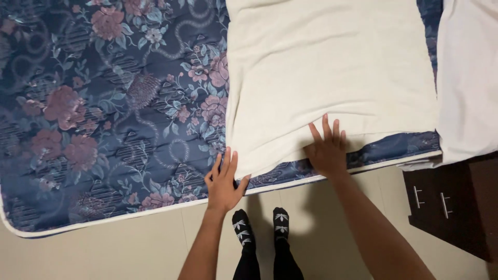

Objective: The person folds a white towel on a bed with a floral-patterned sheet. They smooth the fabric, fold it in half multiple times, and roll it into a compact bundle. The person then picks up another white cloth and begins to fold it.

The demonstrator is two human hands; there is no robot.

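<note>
A bare mattress (pixel 104 119) with a dark blue cover of pink and mauve flowers fills most of the view, its white piped edge running along a pale tiled floor (pixel 129 249). On its right half lies a cream folded blanket (pixel 332 72), broad and flat, its near edge reaching almost to the mattress edge. A second white cloth (pixel 469 78) lies just beside it at the far right, hanging over the mattress corner. Below that cloth stands a dark wooden cabinet (pixel 456 207) with two metal handles. The right hand (pixel 327 150) lies flat, fingers spread, palm down, its fingertips on the blanket's near edge; it grips nothing. The left hand (pixel 224 181) lies open and flat at the blanket's near left corner, fingers together and pointing away, thumb touching the corner, closed on nothing. Between the arms stand two feet in black socks (pixel 262 228) with white leaf patterns.
</note>
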